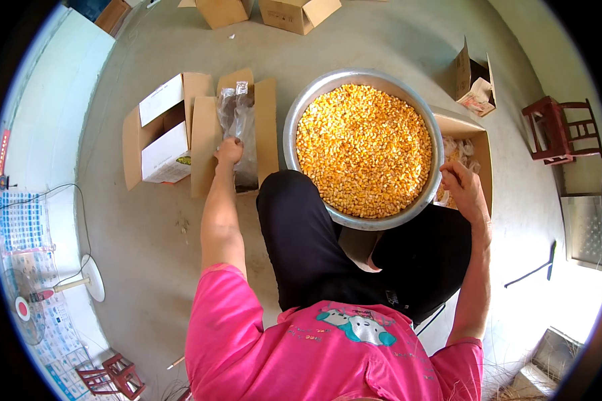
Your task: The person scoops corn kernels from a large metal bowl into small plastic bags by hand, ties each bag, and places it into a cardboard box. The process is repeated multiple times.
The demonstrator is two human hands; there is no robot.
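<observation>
A grey floor [147,267] is stretching between pale walls [57,80]. On the left side, blue-and-white posters [23,224] are hanging, and a fan [69,285] is standing nearby. A dark-red chair [547,125] is standing at the right, another chair [118,375] at lower left. Strong light [575,301] is falling at lower right.

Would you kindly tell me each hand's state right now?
Left hand: curled at the clear, crumpled plastic; grip unclear.
Right hand: partly curled beside the round silver metal basin; grip unclear.
</observation>
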